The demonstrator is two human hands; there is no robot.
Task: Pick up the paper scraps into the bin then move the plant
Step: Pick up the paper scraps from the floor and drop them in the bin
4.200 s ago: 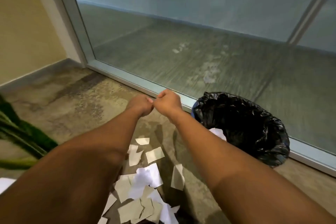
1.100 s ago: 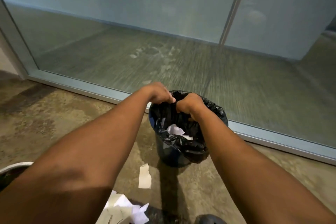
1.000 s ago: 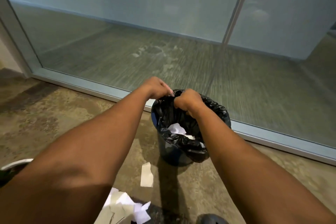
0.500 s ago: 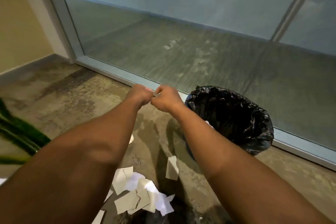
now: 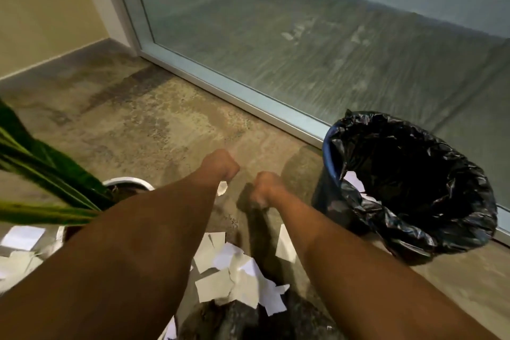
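Presently, the concrete floor (image 5: 143, 124) runs up to a glass partition (image 5: 303, 36) set in a pale metal frame (image 5: 242, 96). A bin (image 5: 328, 201) lined with a black bag (image 5: 414, 193) stands on the floor against that frame, to the person's right; white paper shows inside it. The plant (image 5: 41, 174), long green leaves rising from a white-rimmed pot (image 5: 127, 181), stands at the left, partly behind the left forearm. The paper scraps (image 5: 234, 270) lie heaped on the floor between the two forearms, near the person; further pieces lie at the far left beside the pot. Both arms reach forward and down over the floor. The left hand (image 5: 219, 165) is curled into a fist, and a small white scrap (image 5: 222, 188) shows just beneath it; whether the fingers pinch it cannot be told. The right hand (image 5: 265, 188) is likewise curled, blurred, its grip unclear. The hands are near each other, not touching.
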